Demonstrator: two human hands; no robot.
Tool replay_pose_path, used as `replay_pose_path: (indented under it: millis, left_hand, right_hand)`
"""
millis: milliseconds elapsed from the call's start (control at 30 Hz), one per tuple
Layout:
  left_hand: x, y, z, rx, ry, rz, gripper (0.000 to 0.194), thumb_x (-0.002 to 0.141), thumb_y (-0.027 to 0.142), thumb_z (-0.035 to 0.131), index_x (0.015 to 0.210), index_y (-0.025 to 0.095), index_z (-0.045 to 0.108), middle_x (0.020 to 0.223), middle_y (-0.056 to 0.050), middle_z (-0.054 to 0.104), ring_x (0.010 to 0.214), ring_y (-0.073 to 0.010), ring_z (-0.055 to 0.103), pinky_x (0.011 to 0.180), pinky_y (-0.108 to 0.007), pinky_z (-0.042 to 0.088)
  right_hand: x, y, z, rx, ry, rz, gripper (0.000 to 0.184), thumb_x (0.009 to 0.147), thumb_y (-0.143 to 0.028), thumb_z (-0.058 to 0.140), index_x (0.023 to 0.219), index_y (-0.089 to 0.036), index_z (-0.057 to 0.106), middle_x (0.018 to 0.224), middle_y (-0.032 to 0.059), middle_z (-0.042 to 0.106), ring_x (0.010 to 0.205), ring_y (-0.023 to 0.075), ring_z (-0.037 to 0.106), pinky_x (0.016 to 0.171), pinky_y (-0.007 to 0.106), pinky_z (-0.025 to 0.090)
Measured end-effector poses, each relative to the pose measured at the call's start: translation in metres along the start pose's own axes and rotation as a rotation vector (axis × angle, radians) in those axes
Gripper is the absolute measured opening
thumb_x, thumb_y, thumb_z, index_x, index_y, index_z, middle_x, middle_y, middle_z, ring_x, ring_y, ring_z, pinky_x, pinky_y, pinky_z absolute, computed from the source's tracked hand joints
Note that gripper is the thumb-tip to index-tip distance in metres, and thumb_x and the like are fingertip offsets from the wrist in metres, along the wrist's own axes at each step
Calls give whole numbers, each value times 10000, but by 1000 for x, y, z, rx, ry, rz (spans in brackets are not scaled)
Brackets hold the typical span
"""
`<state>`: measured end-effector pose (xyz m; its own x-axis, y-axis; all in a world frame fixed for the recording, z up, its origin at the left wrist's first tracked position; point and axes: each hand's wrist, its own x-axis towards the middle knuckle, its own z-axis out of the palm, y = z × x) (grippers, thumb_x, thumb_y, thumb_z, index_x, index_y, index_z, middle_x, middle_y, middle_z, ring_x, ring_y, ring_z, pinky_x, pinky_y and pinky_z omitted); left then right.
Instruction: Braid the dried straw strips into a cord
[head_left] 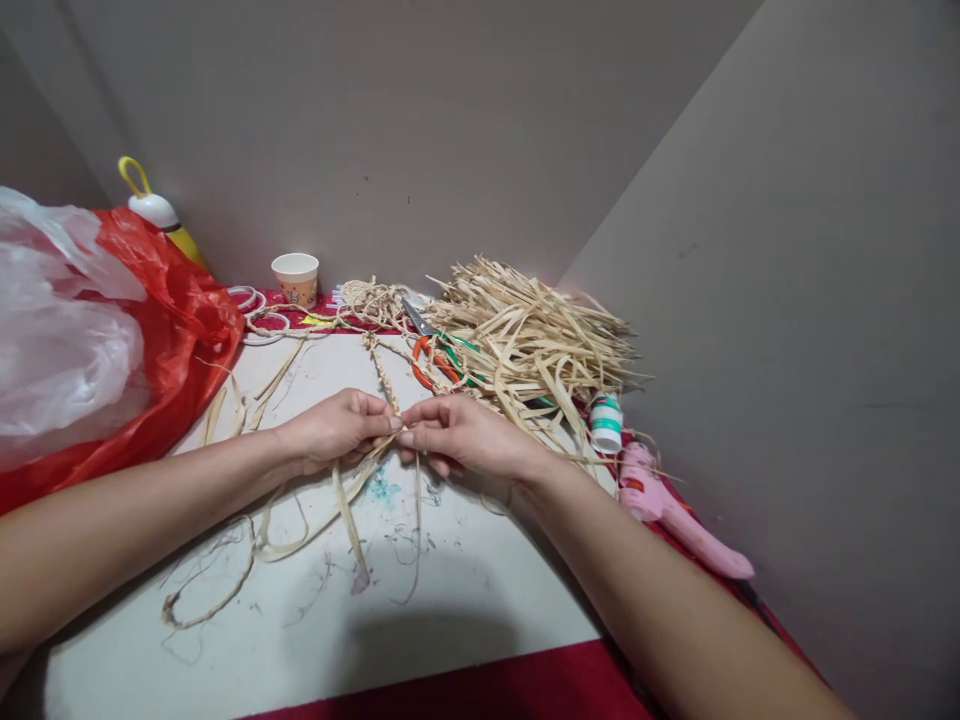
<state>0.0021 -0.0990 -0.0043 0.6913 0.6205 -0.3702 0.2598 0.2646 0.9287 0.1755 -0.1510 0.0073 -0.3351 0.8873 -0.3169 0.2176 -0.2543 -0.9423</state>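
Observation:
My left hand [337, 428] and my right hand [461, 435] meet over the middle of a white board [450, 590]. Both pinch the near end of a plaited straw braid [381, 372] that runs away from me towards the back. Loose straw strips [349, 515] hang down from between my fingers and trail over the board towards me. Fingers of both hands are closed on the strands.
A heap of straw strips [532, 340] lies at the back right, with orange-handled scissors [427, 355] against it. A small bottle [606, 422] and a pink glue gun [675, 510] lie to the right. Red and clear plastic bags [97, 330], a paper cup [296, 278] and white rings [251, 300] sit at the left and back.

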Motion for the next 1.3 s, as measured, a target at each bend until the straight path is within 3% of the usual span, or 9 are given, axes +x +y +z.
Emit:
replay_pose_path:
  millis: [133,367,500,700,833,933,1100,1200,1300]
  left_hand:
    - [1,-2,-2,40,10,3,227,754,350,604,671,143,561,438,75,393,364,-34,231,387,-233,106]
    - [4,-2,-3,66,11,-24,203,766,316,584,672,137,581,421,74,372,360,-34,222,385,-237,100]
    - [3,-3,-2,68,10,-39,223,776,337,579,721,125,622,406,72,376,346,-34,211,380,-241,82]
    - [3,-2,-3,96,10,-37,217,784,311,572,703,115,620,415,60,395,346,-31,235,378,-228,107]
    - [3,0,-3,105,19,-42,223,789,310,567,703,110,618,411,63,390,345,-28,232,377,-220,107]
    - [2,0,-2,105,19,-56,232,790,319,567,697,112,612,405,65,391,337,-27,234,371,-218,109]
    - [2,-1,-1,111,15,-45,242,780,337,576,694,114,616,386,73,378,326,-24,223,362,-216,103]
    - [1,-2,-1,118,17,-34,237,771,337,578,697,117,623,383,75,379,319,-25,231,354,-214,106]
    - [1,-2,-2,117,13,-31,234,768,330,573,678,119,619,384,73,387,311,-27,237,346,-215,116]
  right_hand:
    - [-2,-3,-6,-116,13,36,233,744,-319,629,818,-99,612,562,-21,583,375,23,358,372,169,255]
    - [-11,-16,-16,-312,11,10,130,752,-237,602,792,-117,633,615,-6,610,456,56,464,451,186,352]
    - [-22,-37,-36,-359,292,-55,155,792,-267,576,795,-122,632,704,31,648,470,60,510,442,184,375]
    - [-31,-66,-97,-325,767,-168,126,761,-226,611,684,-127,593,614,24,609,429,43,446,389,170,315]
    - [-38,-63,-128,-445,672,-79,192,724,-279,646,621,-144,557,512,-15,521,417,50,402,400,186,300]
    - [-41,-45,-131,-762,531,99,228,715,-345,638,615,-156,559,492,-22,489,442,67,401,440,203,313]
    - [-36,-8,-122,-1407,663,359,201,707,-371,584,756,-187,648,785,79,659,679,184,563,510,251,321]
    - [-37,-1,-126,-1404,700,364,186,753,-312,497,746,-196,643,803,81,672,690,195,580,503,256,321]
    - [-46,-11,-132,-1167,752,251,142,733,-274,517,720,-180,622,692,58,651,575,150,547,491,238,350]
